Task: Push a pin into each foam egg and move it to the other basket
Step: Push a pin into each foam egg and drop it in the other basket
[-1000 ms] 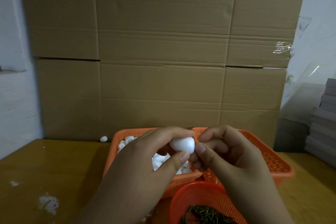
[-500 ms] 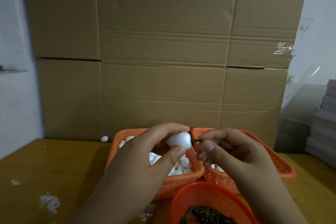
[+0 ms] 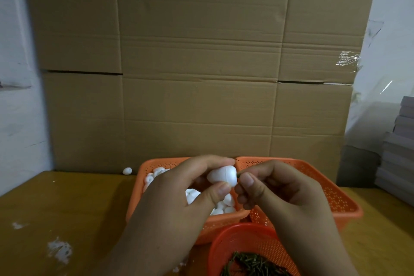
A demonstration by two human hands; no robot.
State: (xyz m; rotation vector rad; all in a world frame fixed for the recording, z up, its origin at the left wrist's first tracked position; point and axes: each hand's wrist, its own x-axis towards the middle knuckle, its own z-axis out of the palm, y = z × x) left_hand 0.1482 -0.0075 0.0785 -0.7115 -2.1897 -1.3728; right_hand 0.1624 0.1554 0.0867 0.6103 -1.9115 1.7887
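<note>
Flattened cardboard boxes stand as a backdrop at the far edge of a yellowish wooden bench. Two orange perforated baskets sit side by side on it: the left basket holds many white foam eggs, the right basket is mostly hidden by the hands. Nearer, a round red basket holds dark green pins. Above the baskets, the left hand has its grip clasped around a foam egg, thumb below and fingers above. The right hand pinches a pin at the egg's right end. One stray egg lies on the bench left of the baskets
</note>
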